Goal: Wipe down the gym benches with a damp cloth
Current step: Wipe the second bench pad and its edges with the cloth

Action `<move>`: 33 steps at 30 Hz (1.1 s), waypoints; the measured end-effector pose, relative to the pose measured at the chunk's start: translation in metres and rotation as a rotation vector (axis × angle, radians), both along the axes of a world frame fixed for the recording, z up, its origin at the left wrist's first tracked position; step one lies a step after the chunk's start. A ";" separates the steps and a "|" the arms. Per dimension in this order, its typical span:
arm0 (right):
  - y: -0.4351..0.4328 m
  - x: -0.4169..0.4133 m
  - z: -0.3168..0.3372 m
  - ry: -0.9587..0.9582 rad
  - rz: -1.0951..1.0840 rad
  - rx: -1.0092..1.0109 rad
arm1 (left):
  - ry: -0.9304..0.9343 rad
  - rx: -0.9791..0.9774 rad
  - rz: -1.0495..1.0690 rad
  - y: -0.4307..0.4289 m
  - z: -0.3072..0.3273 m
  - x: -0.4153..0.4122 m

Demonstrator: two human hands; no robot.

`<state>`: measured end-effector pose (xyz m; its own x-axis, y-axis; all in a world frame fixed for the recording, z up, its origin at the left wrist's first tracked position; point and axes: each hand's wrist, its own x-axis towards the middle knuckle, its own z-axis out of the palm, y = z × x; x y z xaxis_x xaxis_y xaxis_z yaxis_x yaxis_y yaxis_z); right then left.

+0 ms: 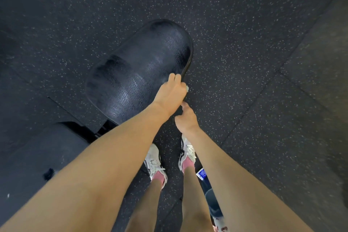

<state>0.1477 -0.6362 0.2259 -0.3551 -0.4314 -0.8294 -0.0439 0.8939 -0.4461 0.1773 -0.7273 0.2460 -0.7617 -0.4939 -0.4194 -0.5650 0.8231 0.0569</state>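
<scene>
So this is mid-wipe on the bench surface (139,66), and it looks like the edge pass. The left grip (172,90) is down at the pad's right rim with its fingers curled over the edge. The cloth (187,88) is bunched under that palm; only a tiny pale scrap pokes out by the knuckles, so I'm guessing a bit about how it's held. The right grip (186,118) hangs just beside the left wrist, off the pad and over the floor (244,43), loosely curled and holding nothing. The top of the pad has a patchy wet sheen with duller dark spots toward the far end and the left side, so I'd say the top is mostly covered but not evenly. Next move, IMO: drag the cloth along the rim toward the rounded far end, keeping pressure on the side wall, then hit those dull patches. The second pad (37,147) at lower left looks like the next one up.
</scene>
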 end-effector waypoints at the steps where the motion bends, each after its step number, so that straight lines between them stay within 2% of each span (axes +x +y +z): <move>1: 0.001 -0.001 -0.001 0.002 -0.005 0.005 | 0.006 0.008 0.059 0.003 0.000 -0.001; 5: 0.004 -0.007 -0.002 -0.023 -0.042 0.020 | 0.009 0.058 0.243 0.015 0.002 0.009; 11: -0.001 -0.010 0.010 -0.028 -0.041 -0.008 | -0.080 0.102 0.218 0.027 0.002 0.021; 16: 0.004 -0.024 0.015 -0.001 0.043 -0.006 | -0.085 0.196 0.265 0.072 0.002 0.052; 18: 0.010 -0.032 0.012 -0.009 0.003 0.025 | 0.003 0.229 0.336 0.076 0.001 0.075; 23: 0.007 -0.036 0.005 -0.070 -0.254 0.104 | 0.424 0.259 0.571 0.044 0.002 0.083; 26: -0.005 -0.025 0.004 -0.111 -0.255 0.072 | 0.453 0.226 0.642 0.023 0.000 0.057; 30: -0.021 -0.017 0.003 -0.079 -0.147 0.008 | 0.208 0.199 0.406 0.023 -0.005 0.049; 33: -0.024 -0.021 0.008 -0.026 -0.019 0.012 | 0.147 0.188 0.150 0.032 -0.002 0.081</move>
<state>0.1268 -0.6600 0.2340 -0.3416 -0.4146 -0.8435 -0.0161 0.8999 -0.4358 0.2583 -0.6949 0.2442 -0.7456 -0.5297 -0.4043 -0.6539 0.6985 0.2908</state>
